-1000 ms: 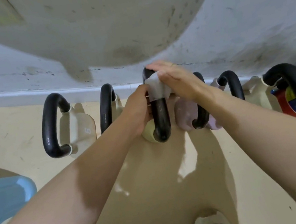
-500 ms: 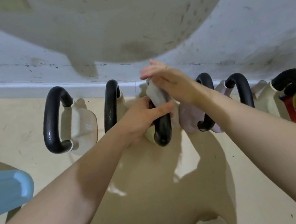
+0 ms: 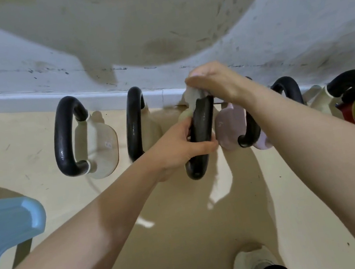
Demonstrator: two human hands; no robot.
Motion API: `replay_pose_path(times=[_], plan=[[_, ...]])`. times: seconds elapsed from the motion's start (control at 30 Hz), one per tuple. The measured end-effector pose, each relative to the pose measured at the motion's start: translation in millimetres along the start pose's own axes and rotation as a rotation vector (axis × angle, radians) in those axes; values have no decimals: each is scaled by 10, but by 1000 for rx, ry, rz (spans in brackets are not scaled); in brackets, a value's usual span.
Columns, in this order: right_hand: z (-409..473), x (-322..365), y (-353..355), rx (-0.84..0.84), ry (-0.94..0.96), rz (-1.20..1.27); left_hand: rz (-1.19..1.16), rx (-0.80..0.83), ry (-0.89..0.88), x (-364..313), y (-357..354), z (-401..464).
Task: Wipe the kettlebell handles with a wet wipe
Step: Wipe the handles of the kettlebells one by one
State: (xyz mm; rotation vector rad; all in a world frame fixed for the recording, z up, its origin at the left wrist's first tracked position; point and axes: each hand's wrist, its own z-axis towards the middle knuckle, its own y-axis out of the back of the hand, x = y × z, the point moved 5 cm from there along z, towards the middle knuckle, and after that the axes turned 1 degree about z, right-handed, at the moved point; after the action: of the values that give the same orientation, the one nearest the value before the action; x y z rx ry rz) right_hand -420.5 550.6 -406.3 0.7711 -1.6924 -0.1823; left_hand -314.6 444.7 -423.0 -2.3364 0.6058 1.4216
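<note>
A row of kettlebells with black handles stands on the floor along the wall. My left hand (image 3: pixel 180 147) grips the black handle (image 3: pixel 201 130) of the middle kettlebell around its midsection. My right hand (image 3: pixel 212 80) presses a crumpled white wet wipe (image 3: pixel 191 96) onto the far end of that same handle, by the wall. Most of the wipe is hidden under my fingers. The body of this kettlebell is mostly covered by my hands.
Two cream kettlebells (image 3: pixel 101 145) stand to the left, a pink one (image 3: pixel 230 126) and more to the right. A blue plastic stool (image 3: pixel 5 224) is at the left edge. My shoe (image 3: pixel 253 265) is at the bottom. A pale curved bulk (image 3: pixel 131 14) overhangs the wall.
My right hand has slid the wipe from the middle of the handle to its far end. My left hand has shifted from beside the handle to gripping it.
</note>
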Motion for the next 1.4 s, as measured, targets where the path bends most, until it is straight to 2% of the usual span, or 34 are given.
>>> replay_pose_path(times=[0.03, 0.07, 0.17, 0.2, 0.23, 0.27, 0.37, 0.43, 0.57, 0.6, 0.67, 0.73, 0.8, 0.97, 1.03, 1.1, 1.17, 1.2, 1.27, 1.37, 1.4], plan=[[3, -39, 16, -43, -81, 75, 1, 0, 1, -4, -16, 10], [-19, -18, 12, -46, -94, 24, -4, 0, 5, 0, -24, 20], [-142, 198, -156, 58, 137, -588, -38, 16, 14, 29, -24, 14], [-162, 233, -193, 81, 218, -647, -46, 16, 18, 42, -20, 6], [-147, 213, -171, 77, 214, -602, -49, 7, 22, 45, -15, 8], [-120, 181, -110, 29, 170, -442, -48, -7, 27, 39, -9, 22], [-152, 42, -2, -273, -49, 253, -42, -41, 20, 13, -4, 81], [-241, -65, -122, -429, -187, 432, -37, -43, 13, 19, 3, 116], [-337, -72, -369, -345, -352, 670, -53, -52, 11, 27, 45, 154], [-300, -40, -336, -346, -387, 685, -58, -66, 6, 16, 51, 160], [-283, 45, -281, -330, -386, 514, -74, -95, -12, -2, 56, 181], [-348, 179, -294, -305, -203, 283, -92, -104, -30, -28, 64, 190], [-450, 210, -384, -241, -104, 211, -92, -114, -54, -80, 78, 185], [-309, 62, -212, -231, -419, 202, -52, -134, -21, -136, 16, 193], [-502, 49, -312, -286, -345, 254, 53, -42, -37, -116, 25, 143], [-857, 9, -549, -361, -200, 280, 156, 182, -7, -23, 16, 40], [-1046, -39, -712, -423, -122, 312, 304, 368, 110, 173, 23, -77], [-1023, -70, -716, -453, -126, 310, 393, 392, 185, 279, 45, -134], [-901, -93, -647, -511, -169, 329, 436, 329, 282, 402, 133, -189], [-939, -158, -722, -560, -215, 422, 312, 135, 227, 352, 272, -181], [-1029, -213, -815, -573, -240, 432, 345, 59, 204, 287, 324, -193]])
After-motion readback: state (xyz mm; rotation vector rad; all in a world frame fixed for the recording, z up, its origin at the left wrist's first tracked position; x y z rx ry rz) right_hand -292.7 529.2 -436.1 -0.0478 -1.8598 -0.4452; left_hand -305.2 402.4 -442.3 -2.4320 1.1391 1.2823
